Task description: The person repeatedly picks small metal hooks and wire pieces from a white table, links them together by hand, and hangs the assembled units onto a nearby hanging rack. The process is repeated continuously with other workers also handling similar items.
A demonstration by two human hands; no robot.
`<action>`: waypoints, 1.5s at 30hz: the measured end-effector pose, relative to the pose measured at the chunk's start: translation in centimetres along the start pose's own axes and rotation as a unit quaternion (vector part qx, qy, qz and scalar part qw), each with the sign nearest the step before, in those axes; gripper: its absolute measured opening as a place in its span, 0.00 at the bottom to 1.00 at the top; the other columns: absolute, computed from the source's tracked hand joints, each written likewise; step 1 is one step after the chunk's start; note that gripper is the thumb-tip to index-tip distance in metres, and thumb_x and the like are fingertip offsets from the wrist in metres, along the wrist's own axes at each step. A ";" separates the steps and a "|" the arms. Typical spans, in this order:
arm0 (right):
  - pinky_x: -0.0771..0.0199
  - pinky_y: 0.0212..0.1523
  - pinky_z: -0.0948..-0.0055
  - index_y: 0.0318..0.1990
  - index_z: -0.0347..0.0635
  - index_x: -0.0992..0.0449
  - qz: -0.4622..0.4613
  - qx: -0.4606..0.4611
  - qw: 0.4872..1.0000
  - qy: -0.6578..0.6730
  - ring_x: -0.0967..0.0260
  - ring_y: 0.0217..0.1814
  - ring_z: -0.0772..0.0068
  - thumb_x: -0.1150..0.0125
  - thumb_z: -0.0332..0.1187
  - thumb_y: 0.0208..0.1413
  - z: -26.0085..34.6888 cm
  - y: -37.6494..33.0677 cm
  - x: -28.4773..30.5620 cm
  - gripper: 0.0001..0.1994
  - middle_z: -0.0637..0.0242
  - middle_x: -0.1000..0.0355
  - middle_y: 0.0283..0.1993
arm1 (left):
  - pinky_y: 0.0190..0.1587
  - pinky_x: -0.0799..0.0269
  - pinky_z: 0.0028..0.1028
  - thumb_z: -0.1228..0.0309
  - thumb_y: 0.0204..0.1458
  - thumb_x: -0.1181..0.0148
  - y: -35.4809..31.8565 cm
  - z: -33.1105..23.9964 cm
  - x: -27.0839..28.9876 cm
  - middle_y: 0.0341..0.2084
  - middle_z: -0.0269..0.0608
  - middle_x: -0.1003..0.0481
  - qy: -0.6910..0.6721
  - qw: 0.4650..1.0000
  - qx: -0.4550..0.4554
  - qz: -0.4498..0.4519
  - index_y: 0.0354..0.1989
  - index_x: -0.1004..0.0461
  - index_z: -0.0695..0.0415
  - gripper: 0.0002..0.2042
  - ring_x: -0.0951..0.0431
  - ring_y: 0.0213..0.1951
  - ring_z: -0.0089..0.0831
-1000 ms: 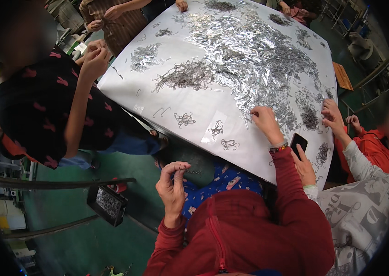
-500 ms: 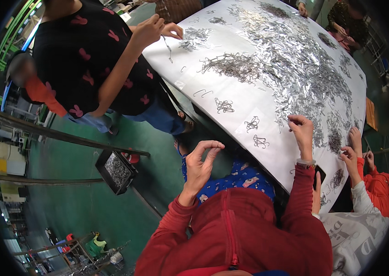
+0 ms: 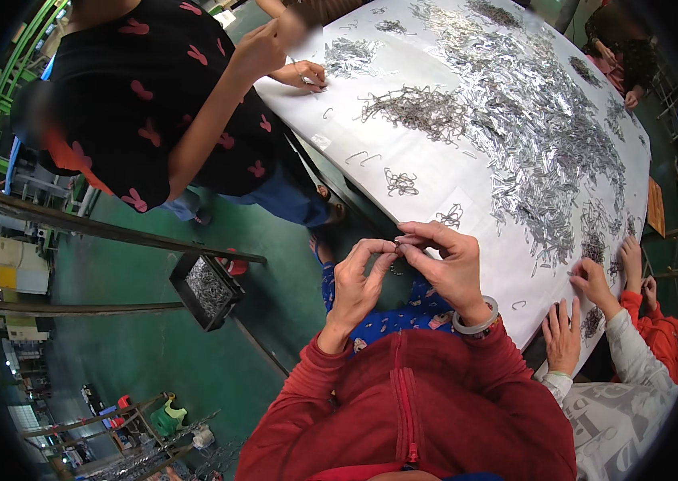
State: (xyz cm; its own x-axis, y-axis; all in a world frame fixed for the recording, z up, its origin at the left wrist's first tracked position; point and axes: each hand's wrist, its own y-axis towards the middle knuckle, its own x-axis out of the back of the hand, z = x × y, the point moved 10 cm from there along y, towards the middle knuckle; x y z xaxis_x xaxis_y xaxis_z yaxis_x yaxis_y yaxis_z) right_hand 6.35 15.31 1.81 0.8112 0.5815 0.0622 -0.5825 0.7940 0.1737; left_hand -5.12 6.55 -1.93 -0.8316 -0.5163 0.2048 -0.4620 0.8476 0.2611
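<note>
My left hand (image 3: 357,284) and my right hand (image 3: 449,268) meet in front of my red jacket, just off the table's near edge. Thumb and fingers of both are pinched, and the fingertips come together on a small dark metal piece (image 3: 398,242). Thin bits of wire show just below the fingertips; their exact shape is too small to tell. Beyond my right hand lies a small cluster of bent wire hooks (image 3: 450,215) on the white table (image 3: 423,172). Farther across it spreads a large heap of shiny metal strips (image 3: 527,128).
A larger pile of wire hooks (image 3: 415,111) lies mid-table. At left stands a person in a black patterned top (image 3: 170,120). A co-worker's hand (image 3: 563,341) and sleeves crowd the right edge. A black bin (image 3: 209,293) of metal pieces sits left, beside a metal rail (image 3: 114,228).
My right hand has come back from the strips toward the left and met my left hand at the fingertips. At right, a neighbour's hand that held a phone now lies spread, the phone out of sight.
</note>
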 end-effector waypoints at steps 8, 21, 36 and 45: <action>0.29 0.29 0.84 0.37 0.29 0.21 -0.038 -0.009 0.995 0.096 0.27 0.30 0.79 0.39 0.12 0.47 -2.5 0.3 0.0 0.09 0.60 0.24 0.33 | 0.44 0.27 0.30 0.82 0.51 0.39 0.3 1.5 -0.4 0.36 0.44 0.22 -0.051 0.997 -0.044 -0.025 0.37 0.25 0.61 0.06 0.22 0.38 0.37; 0.28 0.34 0.82 0.36 0.31 0.19 0.023 -0.068 0.986 0.152 0.28 0.32 0.79 0.38 0.15 0.47 -3.5 1.2 -1.7 0.09 0.63 0.25 0.30 | 0.39 0.26 0.37 0.71 0.51 0.40 27.6 17.0 -0.6 0.30 0.51 0.22 0.353 0.931 -0.094 -0.016 0.32 0.20 0.63 0.07 0.21 0.34 0.46; 0.27 0.33 0.84 0.38 0.30 0.19 -0.003 -0.139 0.986 0.093 0.27 0.30 0.81 0.37 0.18 0.50 -4.5 1.1 -1.7 0.07 0.64 0.22 0.32 | 0.38 0.26 0.22 0.74 0.55 0.40 10.0 -0.7 2.0 0.28 0.40 0.21 -0.073 0.997 -0.018 -0.001 0.36 0.25 0.67 0.08 0.22 0.33 0.23; 0.25 0.38 0.82 0.39 0.34 0.19 -0.032 -0.049 0.996 0.069 0.27 0.34 0.82 0.38 0.20 0.52 -1.8 0.4 -2.1 0.07 0.66 0.21 0.35 | 0.43 0.29 0.26 0.78 0.52 0.38 2.1 -5.0 3.2 0.40 0.44 0.26 0.073 0.985 -0.137 -0.069 0.34 0.26 0.63 0.04 0.26 0.40 0.29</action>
State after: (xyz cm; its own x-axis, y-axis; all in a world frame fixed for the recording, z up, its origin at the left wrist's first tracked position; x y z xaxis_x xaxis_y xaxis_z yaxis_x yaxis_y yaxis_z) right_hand 4.38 14.71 -0.02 0.8363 0.5422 -0.0818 -0.5372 0.8400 0.0758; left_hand -7.21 6.01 3.99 -0.7034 -0.6542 0.2779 -0.4512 0.7131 0.5366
